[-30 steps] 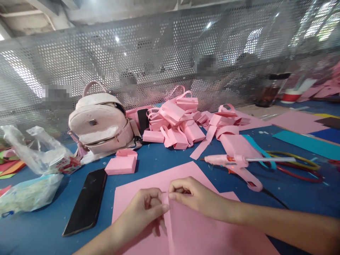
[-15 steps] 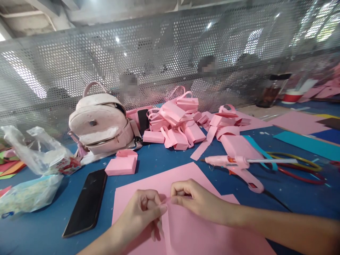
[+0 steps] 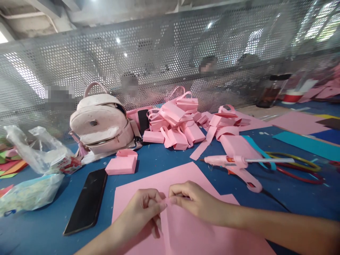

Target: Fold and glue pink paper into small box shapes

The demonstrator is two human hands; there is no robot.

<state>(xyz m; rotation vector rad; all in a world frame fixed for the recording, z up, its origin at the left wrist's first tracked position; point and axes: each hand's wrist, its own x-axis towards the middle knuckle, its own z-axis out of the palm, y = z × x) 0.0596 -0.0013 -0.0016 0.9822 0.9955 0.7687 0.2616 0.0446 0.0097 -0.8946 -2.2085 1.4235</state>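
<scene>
Paper sheet, pink w/ narrow fold, pinched at fold's far end btwn thumb & fingers of L hand & R hand, close tog. It's atop another pink sheet on blue table; phone to L, glue gun to R.

Sheets: before you on the table, left hand and right hand side by side over them.
Phone: left of your sheets.
Lone box: at the phone's far end.
Backpack: behind that box.
Heaped boxes: right of the backpack, before the screen.
Glue gun: beyond your right hand.
Plastic bags: left of the phone.
Jar: far back right, left of the cup.
</scene>
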